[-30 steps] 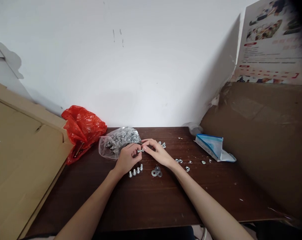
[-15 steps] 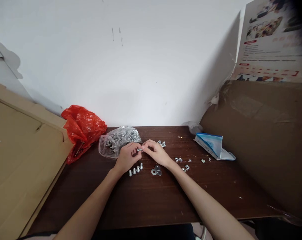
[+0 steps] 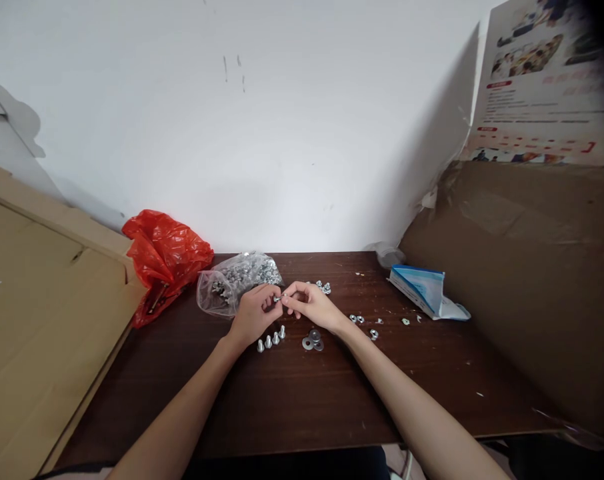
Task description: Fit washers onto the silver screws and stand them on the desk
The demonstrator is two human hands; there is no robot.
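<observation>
Above the table, my left hand (image 3: pixel 257 310) is closed, pinching a small silver bolt (image 3: pixel 277 299) between thumb and fingers. My right hand (image 3: pixel 309 305) meets it from the other side, thumb and forefinger pinched at the bolt's end. Whether a nut or washer is between those fingertips is too small to tell. Below my hands, several bolts (image 3: pixel 269 342) stand in a slanting row. Flat washers (image 3: pixel 313 341) lie in a small overlapping pile to their right. Nuts (image 3: pixel 361 320) are scattered beside my right wrist. Behind my right hand, more metal fasteners (image 3: pixel 324 287) are partly hidden.
A clear bag of metal hardware (image 3: pixel 242 277) lies behind my left hand, with a red plastic bag (image 3: pixel 167 247) to its left. Cardboard (image 3: pixel 47 313) flanks the dark table (image 3: pixel 282 407) at left, and a large carton (image 3: pixel 532 267) at right. A blue-white packet (image 3: pixel 425 290) lies near that carton.
My right hand's fingers have shifted slightly at the bolt's end, and its lower fingers hang more apart. The left hand stays nearly in place, still holding the bolt.
</observation>
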